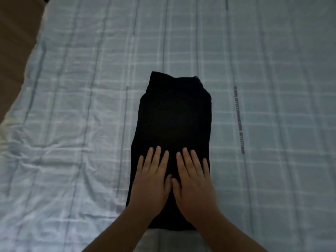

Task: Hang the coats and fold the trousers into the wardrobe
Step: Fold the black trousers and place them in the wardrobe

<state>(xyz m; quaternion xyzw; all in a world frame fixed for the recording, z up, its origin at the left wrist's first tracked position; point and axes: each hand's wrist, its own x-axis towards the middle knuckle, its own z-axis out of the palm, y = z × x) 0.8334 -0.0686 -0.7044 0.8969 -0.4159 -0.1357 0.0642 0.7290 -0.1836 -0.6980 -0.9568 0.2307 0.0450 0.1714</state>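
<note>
Both hands, left (pixel 151 180) and right (pixel 193 180), press flat-fingered on folded black trousers (pixel 174 117) (checked bedsheet (pixel 72 106) beneath).

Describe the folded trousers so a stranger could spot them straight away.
Start from the bed's pale blue checked sheet, which fills the view. At its middle lie the folded black trousers, a tall dark rectangle. Left hand and right hand press flat on the near end; nothing else is dark.

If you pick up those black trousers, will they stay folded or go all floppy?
Probably floppy: the trousers are soft cloth lying flat on the bed, so the folds may sag. Both hands, left and right, underneath should help.
</note>
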